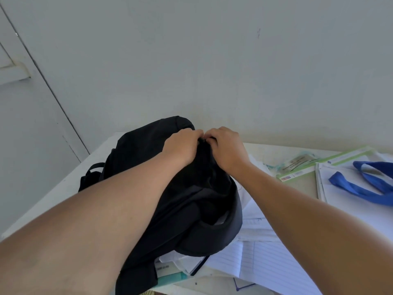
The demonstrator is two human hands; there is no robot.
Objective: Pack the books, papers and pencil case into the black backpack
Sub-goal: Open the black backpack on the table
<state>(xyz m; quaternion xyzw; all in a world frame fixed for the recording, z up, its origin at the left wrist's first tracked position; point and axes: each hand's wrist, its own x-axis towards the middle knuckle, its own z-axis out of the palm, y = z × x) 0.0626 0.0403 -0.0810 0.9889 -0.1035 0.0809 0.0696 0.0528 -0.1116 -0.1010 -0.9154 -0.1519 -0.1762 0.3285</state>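
1. Black backpack sits on the white tabletop, up against the wall corner. Its top faces away from the person.
2. Left hand is on the far top of the backpack. Its fingers are curled in and pinch the black cloth at the top seam.
3. Right hand is just beside the left hand, touching or almost touching it. Its fingers are curled in too and pinch the same spot. Can't tell if a zip tab is between them, too small and dark.
4. Backpack's near side gapes a bit, w/ something pale grey showing in the gap.
5. Lined papers lie flat just right of the backpack & partly under its near edge.
6. Books peek out from under the backpack's near edge, one w/ a teal cover.
7. Green-edged book lies well right of the backpack on the tabletop.
8. Blue strap lies on white sheets, further right of the backpack, past the green-edged book.
9. Backpack's own black strap loop hangs out on its left side.
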